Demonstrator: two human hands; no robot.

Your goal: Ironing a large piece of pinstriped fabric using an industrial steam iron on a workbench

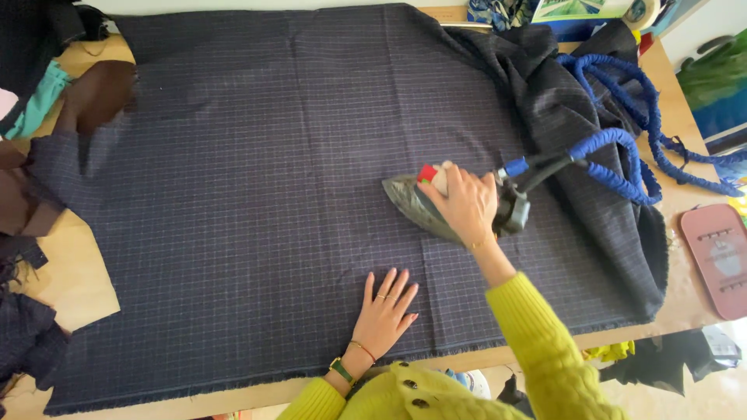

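A large dark navy checked cloth (249, 179) lies spread flat over a wooden table (78, 288). My right hand (467, 204) grips the handle of a grey iron (411, 204) that rests on the cloth right of centre, its tip pointing left. A blue-sheathed hose (615, 144) runs from the iron's back end to the right. My left hand (385, 307) lies flat on the cloth near the front edge, fingers spread, just below and left of the iron. Both arms wear yellow knit sleeves.
The cloth bunches in dark folds (560, 101) at the right, with the blue hose looped over them. A pink flat iron rest (720, 260) lies at the table's right edge. Brown and dark fabric pieces (31, 194) sit at the left; clutter lines the far right corner.
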